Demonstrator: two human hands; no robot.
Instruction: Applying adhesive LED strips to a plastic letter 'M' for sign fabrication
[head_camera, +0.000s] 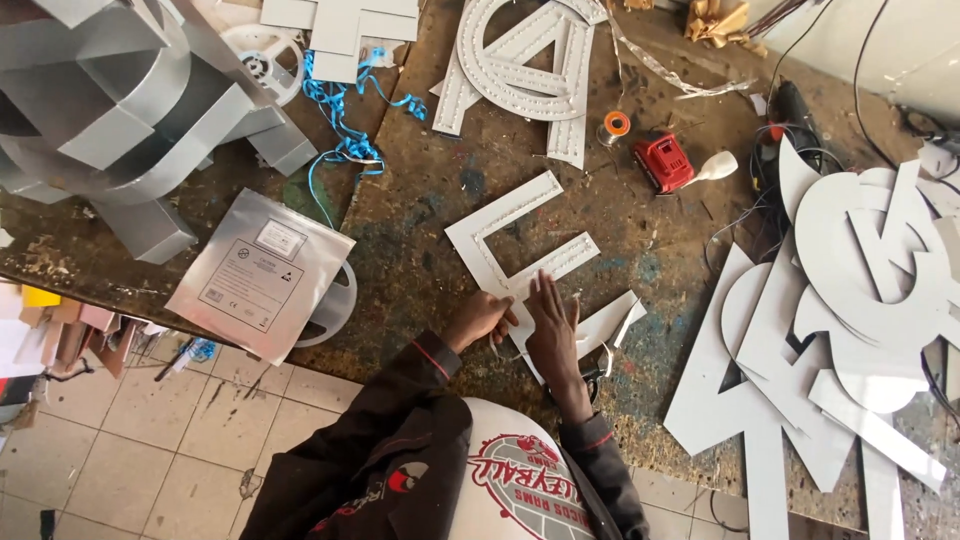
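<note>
white letter panel (520, 245) lies flat on the bench (420, 260), mid-frame. right hand (552, 320) pressed flat on its lower edge, fingers spread, grip wide. left hand (480, 318) curled at the same edge; what its grip holds cannot be told. silver bag (258, 272) lies left.

The lower end of the white letter-shaped panel with dotted edges (520, 250) was covered by the left hand (480, 318) and right hand (553, 325). What the curled left fingers gripped could not be told. The stacked white cut-out shapes (850, 300) were cut off by the right edge, and the grey folded metal letters (110, 110) by the left.
</note>
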